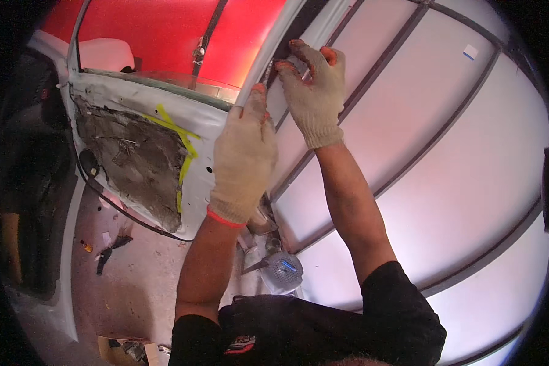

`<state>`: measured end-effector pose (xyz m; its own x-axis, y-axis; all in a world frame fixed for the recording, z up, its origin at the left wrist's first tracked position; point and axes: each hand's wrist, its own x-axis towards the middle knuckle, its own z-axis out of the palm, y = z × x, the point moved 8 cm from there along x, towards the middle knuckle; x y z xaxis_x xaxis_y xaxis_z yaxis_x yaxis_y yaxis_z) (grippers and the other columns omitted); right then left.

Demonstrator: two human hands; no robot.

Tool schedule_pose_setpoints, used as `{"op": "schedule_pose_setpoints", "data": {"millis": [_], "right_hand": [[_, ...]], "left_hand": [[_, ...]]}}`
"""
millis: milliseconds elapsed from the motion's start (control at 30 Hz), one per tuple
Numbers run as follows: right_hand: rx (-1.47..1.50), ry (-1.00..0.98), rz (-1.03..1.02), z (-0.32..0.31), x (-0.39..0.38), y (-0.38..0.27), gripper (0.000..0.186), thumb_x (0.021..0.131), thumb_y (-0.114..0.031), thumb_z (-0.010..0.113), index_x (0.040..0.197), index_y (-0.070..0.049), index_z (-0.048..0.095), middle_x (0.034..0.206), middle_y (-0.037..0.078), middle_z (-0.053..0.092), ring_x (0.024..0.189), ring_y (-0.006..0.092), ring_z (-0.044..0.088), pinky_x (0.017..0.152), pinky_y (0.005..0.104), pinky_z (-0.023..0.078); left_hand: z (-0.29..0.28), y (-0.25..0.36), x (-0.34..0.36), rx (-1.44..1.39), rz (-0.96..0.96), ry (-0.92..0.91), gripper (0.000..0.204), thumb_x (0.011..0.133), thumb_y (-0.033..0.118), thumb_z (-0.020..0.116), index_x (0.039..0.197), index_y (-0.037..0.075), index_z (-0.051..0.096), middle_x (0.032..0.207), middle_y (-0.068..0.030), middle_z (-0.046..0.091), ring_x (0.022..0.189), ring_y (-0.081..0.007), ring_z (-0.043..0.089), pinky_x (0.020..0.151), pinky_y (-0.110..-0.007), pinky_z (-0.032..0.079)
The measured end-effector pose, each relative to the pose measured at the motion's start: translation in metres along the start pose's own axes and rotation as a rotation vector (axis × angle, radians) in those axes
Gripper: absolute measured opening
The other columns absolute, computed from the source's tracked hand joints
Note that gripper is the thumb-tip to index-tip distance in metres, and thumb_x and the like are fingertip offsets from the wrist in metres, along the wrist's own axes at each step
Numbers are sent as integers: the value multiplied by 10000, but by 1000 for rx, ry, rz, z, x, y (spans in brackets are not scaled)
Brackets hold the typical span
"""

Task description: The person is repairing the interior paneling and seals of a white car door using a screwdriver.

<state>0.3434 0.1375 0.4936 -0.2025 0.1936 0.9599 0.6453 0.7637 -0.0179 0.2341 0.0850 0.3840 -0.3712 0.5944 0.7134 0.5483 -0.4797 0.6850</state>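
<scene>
A white car door (204, 137) stands open before me, its inner side bared to a dirty grey-brown lining (134, 152) with yellow tape (178, 130) along the edge. My left hand (244, 158), in a cream knit glove with orange fingertips, is closed at the door's window frame (263, 58), fingers pointing up along it. Higher and further right, my right hand (314, 91) wears a matching glove. Its fingers are bent and pinched together by the outer edge of that frame. Whatever lies between them is too small or too hidden to name.
Pale panels with dark metal bars (402, 91) rise close on the right. Red sheeting (146, 36) hangs beyond the door. The car's dark opening (30, 183) is at left. A round grey object (282, 272), a dark tool (111, 253) and a cardboard box (125, 351) are below.
</scene>
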Motion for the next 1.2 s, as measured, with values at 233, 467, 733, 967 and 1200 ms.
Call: {"op": "schedule_pose_setpoints", "data": {"millis": [233, 467, 733, 967, 1200], "right_hand": [[9, 28, -132, 2, 5, -8, 379, 796, -177, 786, 1156, -109, 689, 1129, 163, 614, 1009, 371, 641, 888, 448, 537], [263, 40, -100, 9, 0, 12, 428, 816, -129, 802, 1214, -44, 668, 1155, 139, 641, 1113, 310, 642, 984, 390, 518], [241, -37, -137, 8, 0, 11, 482, 808, -116, 795, 1257, -46, 637, 1202, 148, 645, 1138, 318, 643, 993, 400, 516], [211, -84, -80, 9, -6, 4, 569, 808, -123, 785, 1330, -38, 573, 1289, 168, 652, 1227, 333, 636, 1040, 390, 507], [304, -6, -40, 17, -10, 12, 586, 805, -132, 786, 1344, -52, 571, 1298, 171, 661, 1230, 328, 638, 1049, 395, 501]], "left_hand": [[-8, -6, -35, -77, -19, 22, 481, 1012, 161, 524, 1480, 56, 487, 1102, -261, 616, 976, -463, 633, 845, -541, 511], [3, -13, -39, 5, -89, -24, 486, 1014, 154, 523, 1491, 71, 480, 1063, -249, 619, 953, -458, 638, 823, -536, 516], [11, -16, -31, 19, -14, 61, 480, 1003, 136, 529, 1476, 66, 488, 1062, -255, 624, 948, -470, 645, 811, -544, 522], [9, -15, -44, 83, -103, -24, 470, 1007, 148, 514, 1467, 55, 486, 1098, -258, 621, 981, -465, 642, 838, -540, 518], [15, -26, -38, -4, -95, 14, 481, 1006, 158, 520, 1475, 59, 487, 1083, -259, 620, 969, -465, 635, 833, -537, 518]]}}
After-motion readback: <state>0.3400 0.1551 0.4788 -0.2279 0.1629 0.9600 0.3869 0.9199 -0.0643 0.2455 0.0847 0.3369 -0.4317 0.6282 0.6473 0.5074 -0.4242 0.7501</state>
